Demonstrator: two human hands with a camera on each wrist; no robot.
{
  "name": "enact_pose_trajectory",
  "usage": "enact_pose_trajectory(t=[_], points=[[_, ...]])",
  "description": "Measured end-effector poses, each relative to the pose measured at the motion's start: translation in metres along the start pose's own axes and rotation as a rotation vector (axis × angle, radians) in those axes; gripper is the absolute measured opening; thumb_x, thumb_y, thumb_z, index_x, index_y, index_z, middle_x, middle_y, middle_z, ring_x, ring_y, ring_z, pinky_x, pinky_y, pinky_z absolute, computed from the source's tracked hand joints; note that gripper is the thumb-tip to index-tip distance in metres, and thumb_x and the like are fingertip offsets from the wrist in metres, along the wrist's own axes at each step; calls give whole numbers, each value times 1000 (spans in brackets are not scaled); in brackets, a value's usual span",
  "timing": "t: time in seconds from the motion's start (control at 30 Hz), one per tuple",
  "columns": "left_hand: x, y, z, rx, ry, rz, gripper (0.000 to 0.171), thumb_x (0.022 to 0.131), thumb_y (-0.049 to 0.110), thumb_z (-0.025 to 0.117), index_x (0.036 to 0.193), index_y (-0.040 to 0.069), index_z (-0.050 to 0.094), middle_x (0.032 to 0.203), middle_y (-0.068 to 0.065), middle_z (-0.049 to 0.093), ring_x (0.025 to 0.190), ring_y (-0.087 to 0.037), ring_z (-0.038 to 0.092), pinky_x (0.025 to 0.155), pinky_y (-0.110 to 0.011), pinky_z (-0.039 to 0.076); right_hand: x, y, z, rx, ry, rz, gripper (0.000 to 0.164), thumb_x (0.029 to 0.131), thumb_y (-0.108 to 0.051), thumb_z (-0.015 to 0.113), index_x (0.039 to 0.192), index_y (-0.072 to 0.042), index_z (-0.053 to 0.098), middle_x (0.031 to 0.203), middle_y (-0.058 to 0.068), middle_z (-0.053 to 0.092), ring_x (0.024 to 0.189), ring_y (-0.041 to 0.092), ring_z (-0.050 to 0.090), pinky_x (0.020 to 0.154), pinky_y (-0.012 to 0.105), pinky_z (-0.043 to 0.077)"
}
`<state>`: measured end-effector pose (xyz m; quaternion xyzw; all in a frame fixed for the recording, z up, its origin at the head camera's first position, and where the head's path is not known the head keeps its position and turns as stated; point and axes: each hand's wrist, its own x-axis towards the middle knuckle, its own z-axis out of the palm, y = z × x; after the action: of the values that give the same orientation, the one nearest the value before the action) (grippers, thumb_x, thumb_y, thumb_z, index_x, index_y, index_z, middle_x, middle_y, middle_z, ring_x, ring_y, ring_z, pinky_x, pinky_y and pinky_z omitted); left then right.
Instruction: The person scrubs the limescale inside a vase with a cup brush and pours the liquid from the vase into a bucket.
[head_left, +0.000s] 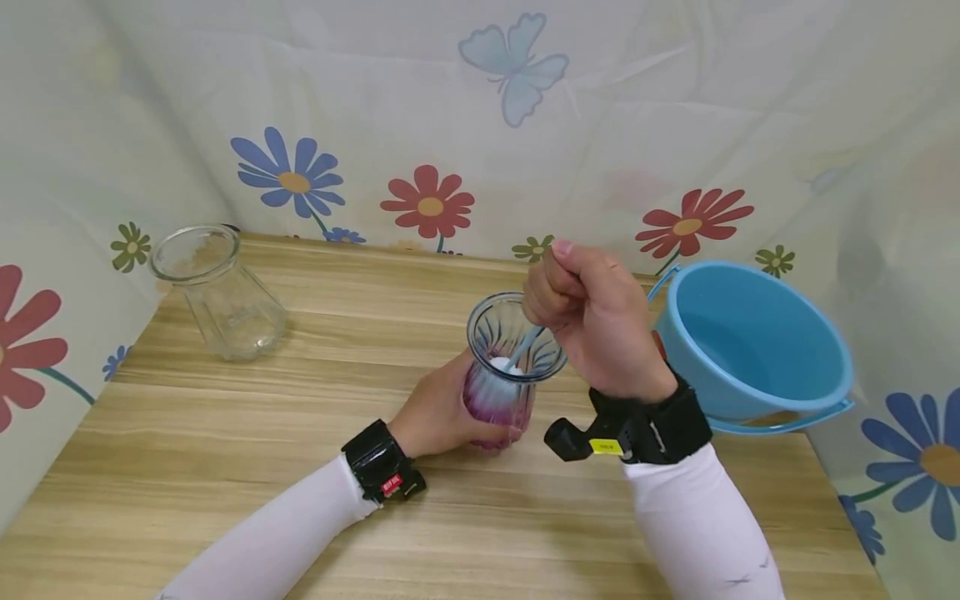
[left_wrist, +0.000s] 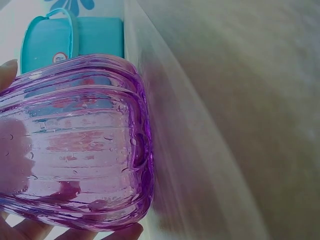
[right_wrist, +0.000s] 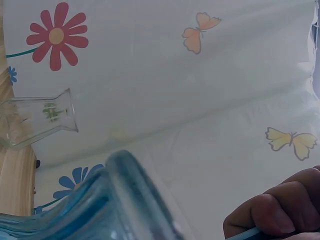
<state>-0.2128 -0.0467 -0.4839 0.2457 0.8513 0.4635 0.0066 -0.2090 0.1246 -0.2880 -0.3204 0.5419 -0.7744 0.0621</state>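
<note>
My left hand (head_left: 435, 410) grips the lower part of a ribbed glass vase (head_left: 491, 410), blue at the rim and purple toward the base, tilted over the table. Drops cling to its purple glass (left_wrist: 80, 150) in the left wrist view. Above the mouth, my right hand (head_left: 594, 321) is curled around the thin light-blue handle of a bottle brush (head_left: 523, 348). Its white head is down inside the vase, partly seen through the glass. In the right wrist view the curled fingers (right_wrist: 272, 215) hold the handle, with the vase's blue rim (right_wrist: 142, 195) close by.
A clear glass vase (head_left: 236, 312) stands at the back left of the wooden table (head_left: 360, 325). To the right is a light blue bucket (head_left: 757, 342) with a handle, close beside my right wrist. A flowered curtain (head_left: 360, 92) hangs around the back and sides.
</note>
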Motion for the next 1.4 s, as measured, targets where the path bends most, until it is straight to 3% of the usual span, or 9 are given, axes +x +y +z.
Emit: enact_pose_trajectory(t=[0.23,0.47,0.83,1.0,1.17,1.4], points=[[-1,1,-1,-25,2,-3,93,58,68,81,133,35,37,114,12,58,92,-4,57,77,-33,55,1,16,5,-15,-15,93,45,105,-16,30,61,-11,25,59,0,19,50,18,20,52,35,16],[0,0,0,-6,0,-8,92,58,71,79,132,35,37,114,14,58,92,-1,56,77,-30,55,3,21,8,-75,-22,126,44,105,-16,32,61,-10,28,58,1,22,49,19,23,50,35,18],[0,-2,1,-22,-8,4,89,58,71,79,129,34,39,111,14,59,90,-2,57,76,-30,55,2,25,9,-187,-151,225,46,105,-23,35,63,-8,25,62,1,21,52,20,22,53,34,19],[1,-1,1,-22,-8,7,90,58,71,78,130,34,38,111,15,58,90,-2,57,76,-29,55,2,24,8,-203,-125,187,46,106,-20,32,62,-8,25,60,2,22,51,21,23,52,34,20],[1,-1,0,-23,-12,1,93,58,71,78,133,35,36,114,13,58,93,-2,56,78,-31,55,3,20,8,-152,-48,117,44,105,-16,30,62,-9,27,58,1,22,49,19,24,49,35,18],[0,0,0,-32,-16,-5,92,58,71,79,132,35,37,113,13,58,92,-3,57,78,-31,55,4,13,7,-84,-11,103,44,105,-15,29,61,-10,27,58,0,20,49,17,22,49,35,15]])
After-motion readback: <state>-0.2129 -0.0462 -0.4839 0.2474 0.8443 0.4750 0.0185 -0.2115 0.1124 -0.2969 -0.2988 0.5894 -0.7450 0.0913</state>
